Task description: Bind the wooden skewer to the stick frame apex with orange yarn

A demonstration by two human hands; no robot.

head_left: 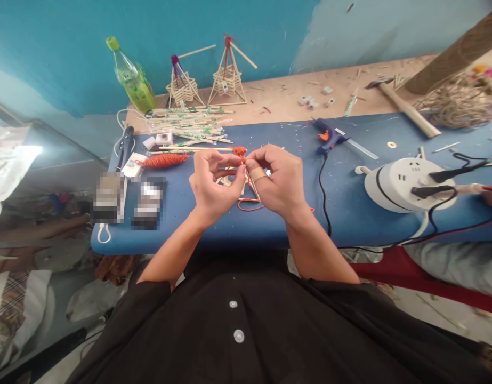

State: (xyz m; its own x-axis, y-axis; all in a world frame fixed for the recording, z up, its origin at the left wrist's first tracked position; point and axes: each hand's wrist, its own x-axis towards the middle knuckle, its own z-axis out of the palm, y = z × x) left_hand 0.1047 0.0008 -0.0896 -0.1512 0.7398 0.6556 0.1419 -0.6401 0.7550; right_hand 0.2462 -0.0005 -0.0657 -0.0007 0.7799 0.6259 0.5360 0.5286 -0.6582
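Over the blue table (pixel 349 213), my left hand (pixel 214 180) and my right hand (pixel 276 178) meet around a small frame of wooden sticks (pixel 233 181), mostly hidden between them. Both pinch orange yarn (pixel 241 153) at the top of the frame. A loop of the same yarn (pixel 250 205) hangs out below onto the table. A tan plaster wraps one finger of my right hand.
A spool of orange yarn (pixel 164 160) and a pile of chopsticks (pixel 190 125) lie left of my hands. Behind stand two finished stick models (pixel 227 80), a green bottle (pixel 131 77) and a blue glue gun (pixel 328 136). A white power strip (pixel 405 184) with cables sits right, a hammer (pixel 405 109) beyond.
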